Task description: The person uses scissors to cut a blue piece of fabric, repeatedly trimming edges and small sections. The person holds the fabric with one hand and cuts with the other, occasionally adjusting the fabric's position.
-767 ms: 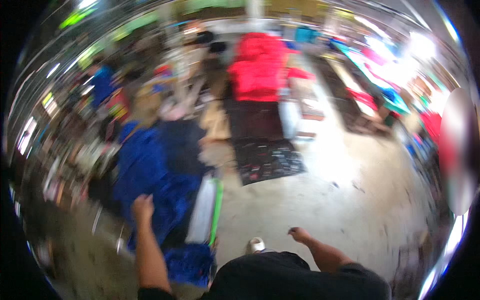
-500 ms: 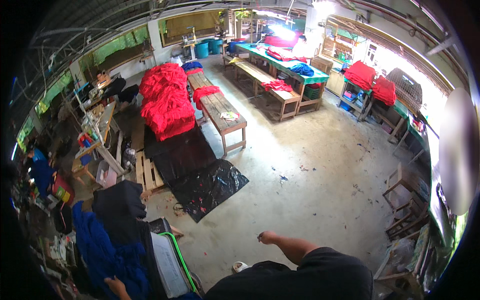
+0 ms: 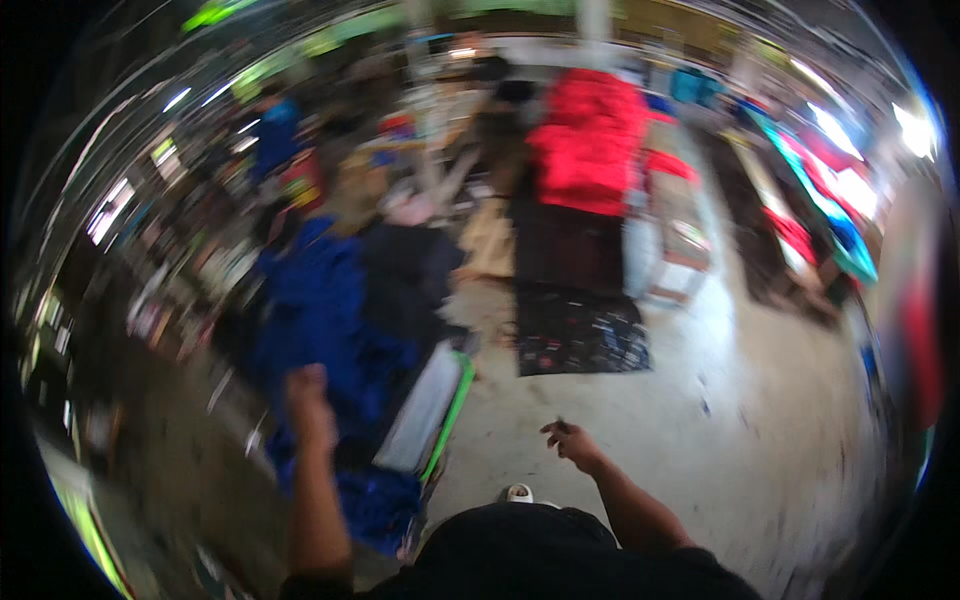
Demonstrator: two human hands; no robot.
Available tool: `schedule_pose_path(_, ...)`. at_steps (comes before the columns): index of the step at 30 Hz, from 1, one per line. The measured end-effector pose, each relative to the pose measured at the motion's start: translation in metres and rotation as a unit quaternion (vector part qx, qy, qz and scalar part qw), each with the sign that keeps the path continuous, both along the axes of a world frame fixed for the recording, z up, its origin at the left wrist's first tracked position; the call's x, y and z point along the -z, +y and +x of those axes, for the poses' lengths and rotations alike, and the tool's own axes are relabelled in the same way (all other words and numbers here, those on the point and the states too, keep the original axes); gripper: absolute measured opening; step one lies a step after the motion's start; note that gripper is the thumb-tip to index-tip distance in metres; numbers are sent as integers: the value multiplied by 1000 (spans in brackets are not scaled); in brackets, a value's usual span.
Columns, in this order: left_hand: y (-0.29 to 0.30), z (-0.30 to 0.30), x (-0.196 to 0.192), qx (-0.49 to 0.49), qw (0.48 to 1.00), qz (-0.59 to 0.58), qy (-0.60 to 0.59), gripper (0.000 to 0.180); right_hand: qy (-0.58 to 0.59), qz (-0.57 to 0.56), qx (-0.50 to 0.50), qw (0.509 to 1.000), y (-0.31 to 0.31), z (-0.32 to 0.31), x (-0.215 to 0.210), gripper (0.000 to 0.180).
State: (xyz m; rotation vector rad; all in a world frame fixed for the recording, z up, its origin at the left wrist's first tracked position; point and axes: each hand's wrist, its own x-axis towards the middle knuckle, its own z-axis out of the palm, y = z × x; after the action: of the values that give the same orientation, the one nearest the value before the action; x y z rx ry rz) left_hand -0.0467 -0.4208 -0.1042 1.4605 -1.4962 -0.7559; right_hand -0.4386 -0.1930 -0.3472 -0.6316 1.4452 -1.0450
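The picture is blurred by motion. My left hand (image 3: pixel 305 400) is raised over a heap of blue cloth (image 3: pixel 320 330) at the lower left; whether it touches or holds the cloth cannot be told. My right hand (image 3: pixel 568 442) hangs free above the concrete floor (image 3: pixel 700 470) with its fingers loosely apart and nothing in it. A flat grey board with a green edge (image 3: pixel 435 410) lies between the two hands, next to the blue heap. A dark garment (image 3: pixel 405 275) lies on the far side of the heap.
A black plastic sheet (image 3: pixel 575 335) lies on the floor ahead. Behind it a stack of red cloth (image 3: pixel 590 140) sits on a long bench. More tables with red and turquoise cloth (image 3: pixel 830 210) run along the right. Cluttered shelves (image 3: pixel 170 250) stand at the left.
The view has swung back left and down, and is blurred again. My left hand has risen from the frame's bottom over the blue cloth. My right hand has stayed free.
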Motion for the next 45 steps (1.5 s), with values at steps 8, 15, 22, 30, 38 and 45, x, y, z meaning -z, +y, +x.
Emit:
schedule_pose_path(8,182,28,93,133,977,159,42,70,-228,-155,-142,951,-169,175,-101,65)
schedule_pose_path(15,214,66,106,201,945,253,-58,66,90,-107,64,988,-268,276,-74,87)
schedule_pose_path(22,243,119,96,348,891,280,-84,59,66,-55,131,988,-253,299,-86,87)
schedule_pose_path(30,242,147,107,546,821,149,-75,38,-294,-105,183,932,-171,241,-137,54)
schedule_pose_path(38,188,133,10,328,923,-127,158,50,127,-161,-143,968,8,285,-267,42)
schedule_pose_path(45,232,107,6,443,832,135,305,54,446,-295,-189,824,101,320,-290,64)
